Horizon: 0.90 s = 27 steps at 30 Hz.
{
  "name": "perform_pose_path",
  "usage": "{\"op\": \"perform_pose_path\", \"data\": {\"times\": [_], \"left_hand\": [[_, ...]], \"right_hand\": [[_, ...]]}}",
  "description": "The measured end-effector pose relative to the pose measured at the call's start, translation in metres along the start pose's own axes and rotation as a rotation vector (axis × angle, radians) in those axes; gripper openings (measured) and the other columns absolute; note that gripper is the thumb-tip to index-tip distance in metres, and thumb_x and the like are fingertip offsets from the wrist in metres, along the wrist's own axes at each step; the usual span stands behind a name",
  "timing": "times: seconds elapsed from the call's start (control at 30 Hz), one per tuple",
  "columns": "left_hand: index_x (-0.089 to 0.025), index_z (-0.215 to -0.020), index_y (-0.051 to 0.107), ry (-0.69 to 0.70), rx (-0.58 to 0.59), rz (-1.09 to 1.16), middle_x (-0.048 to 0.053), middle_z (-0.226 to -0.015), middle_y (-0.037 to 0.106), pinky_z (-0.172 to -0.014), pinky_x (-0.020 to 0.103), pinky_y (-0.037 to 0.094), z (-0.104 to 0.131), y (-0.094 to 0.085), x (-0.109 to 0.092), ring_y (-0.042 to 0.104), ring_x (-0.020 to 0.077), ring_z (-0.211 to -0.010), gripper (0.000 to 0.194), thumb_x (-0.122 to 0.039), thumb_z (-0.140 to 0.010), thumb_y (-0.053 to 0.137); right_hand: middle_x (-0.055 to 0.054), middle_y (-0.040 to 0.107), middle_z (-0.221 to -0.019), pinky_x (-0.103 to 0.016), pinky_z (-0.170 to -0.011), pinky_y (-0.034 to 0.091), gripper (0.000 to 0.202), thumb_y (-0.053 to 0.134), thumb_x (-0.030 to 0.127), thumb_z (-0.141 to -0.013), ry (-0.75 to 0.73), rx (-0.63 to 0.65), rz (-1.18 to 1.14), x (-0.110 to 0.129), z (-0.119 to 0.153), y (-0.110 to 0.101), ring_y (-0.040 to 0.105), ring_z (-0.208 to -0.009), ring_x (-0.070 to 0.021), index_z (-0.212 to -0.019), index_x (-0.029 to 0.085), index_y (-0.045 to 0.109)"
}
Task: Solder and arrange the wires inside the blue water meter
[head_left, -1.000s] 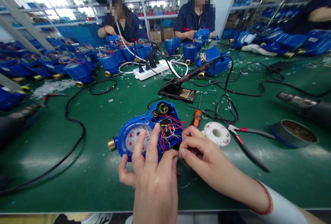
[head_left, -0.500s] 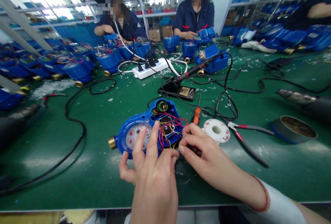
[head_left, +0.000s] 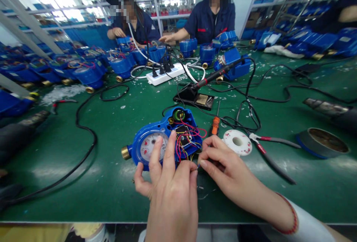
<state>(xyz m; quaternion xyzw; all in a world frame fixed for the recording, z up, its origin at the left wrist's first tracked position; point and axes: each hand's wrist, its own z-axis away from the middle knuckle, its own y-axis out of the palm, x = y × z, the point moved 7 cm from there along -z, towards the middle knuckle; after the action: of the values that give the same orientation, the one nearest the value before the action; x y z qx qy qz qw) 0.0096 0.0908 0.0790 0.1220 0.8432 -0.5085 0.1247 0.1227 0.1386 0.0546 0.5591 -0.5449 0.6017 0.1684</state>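
A blue water meter (head_left: 164, 137) lies on the green bench (head_left: 83, 182) right in front of the person, its cover off, with red, yellow and blue wires (head_left: 187, 142) loose in the open compartment beside the dial. The left hand (head_left: 167, 182) rests on the meter, fingers spread across the dial to steady it. The right hand (head_left: 223, 167) pinches wire ends at the compartment's near edge. The wiring looks unfinished: leads untucked, no cover fitted. Just beyond lie an orange screwdriver (head_left: 214, 126), a white solder spool (head_left: 238, 142) and red-handled pliers (head_left: 267, 152); farther back, a soldering iron on its stand (head_left: 195, 93), a power strip (head_left: 167, 73), and two co-workers among many more meters.
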Motion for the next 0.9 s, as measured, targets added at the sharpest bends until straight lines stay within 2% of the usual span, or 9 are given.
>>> {"op": "perform_pose_path", "data": {"times": [0.23,0.43,0.57,0.63,0.73,0.8,0.9], "left_hand": [[-0.028,-0.067,0.064,-0.035,-0.037,0.040,0.003,-0.140,0.048,-0.099,0.061,0.015,0.001,-0.001,0.000,0.034,0.0302,-0.134,0.025,-0.024,-0.087,0.050],[-0.029,-0.070,0.064,-0.001,-0.057,0.069,0.001,-0.141,0.046,-0.100,0.058,0.014,0.002,-0.001,-0.002,0.031,0.0271,-0.135,0.024,-0.023,-0.087,0.048],[-0.028,-0.065,0.061,0.036,-0.109,0.062,0.001,-0.138,0.049,-0.098,0.058,0.015,0.004,0.000,-0.002,0.038,0.0275,-0.131,0.027,-0.021,-0.086,0.047],[-0.028,-0.065,0.061,0.042,-0.120,0.064,0.003,-0.137,0.050,-0.098,0.059,0.015,0.006,0.002,0.000,0.040,0.0276,-0.129,0.027,-0.021,-0.086,0.047],[-0.030,-0.071,0.064,0.038,-0.134,0.079,0.004,-0.136,0.051,-0.100,0.057,0.015,0.011,0.004,0.003,0.043,0.0257,-0.127,0.026,-0.025,-0.089,0.046],[-0.031,-0.077,0.065,0.038,-0.154,0.102,0.005,-0.136,0.052,-0.101,0.054,0.017,0.015,0.003,0.006,0.045,0.0243,-0.126,0.024,-0.028,-0.090,0.046],[-0.033,-0.084,0.067,0.044,-0.183,0.131,0.007,-0.135,0.052,-0.101,0.050,0.021,0.021,-0.001,0.009,0.046,0.0233,-0.126,0.019,-0.031,-0.089,0.049]], "right_hand": [[-0.002,0.044,-0.094,-0.025,-0.078,0.037,0.020,0.047,0.003,-0.090,-0.006,-0.011,0.011,-0.002,0.004,-0.002,0.047,-0.088,-0.0132,-0.082,0.018,0.059],[-0.002,0.046,-0.093,-0.026,-0.078,0.040,0.020,0.047,0.005,-0.090,-0.048,-0.003,0.029,0.000,0.005,0.000,0.048,-0.089,-0.0144,-0.082,0.019,0.059],[-0.003,0.051,-0.098,-0.024,-0.078,0.043,0.018,0.045,0.010,-0.092,-0.097,-0.099,0.005,0.001,0.008,-0.005,0.050,-0.093,-0.0142,-0.098,0.023,0.056],[-0.003,0.053,-0.096,-0.022,-0.070,0.044,0.014,0.044,0.017,-0.095,-0.041,-0.171,-0.012,-0.006,0.010,-0.010,0.053,-0.087,-0.0141,-0.103,0.023,0.053],[-0.002,0.055,-0.080,-0.022,-0.049,0.038,0.015,0.042,0.031,-0.098,0.117,-0.207,-0.016,-0.020,0.014,-0.011,0.051,-0.061,-0.0121,-0.099,0.020,0.052],[-0.001,0.053,-0.070,-0.023,-0.042,0.033,0.023,0.041,0.038,-0.097,0.193,-0.193,-0.028,-0.027,0.016,-0.010,0.046,-0.049,-0.0111,-0.097,0.019,0.053],[0.001,0.050,-0.062,-0.022,-0.040,0.031,0.028,0.042,0.045,-0.095,0.254,-0.162,-0.108,-0.030,0.014,-0.005,0.042,-0.044,-0.0102,-0.094,0.019,0.051]]}}
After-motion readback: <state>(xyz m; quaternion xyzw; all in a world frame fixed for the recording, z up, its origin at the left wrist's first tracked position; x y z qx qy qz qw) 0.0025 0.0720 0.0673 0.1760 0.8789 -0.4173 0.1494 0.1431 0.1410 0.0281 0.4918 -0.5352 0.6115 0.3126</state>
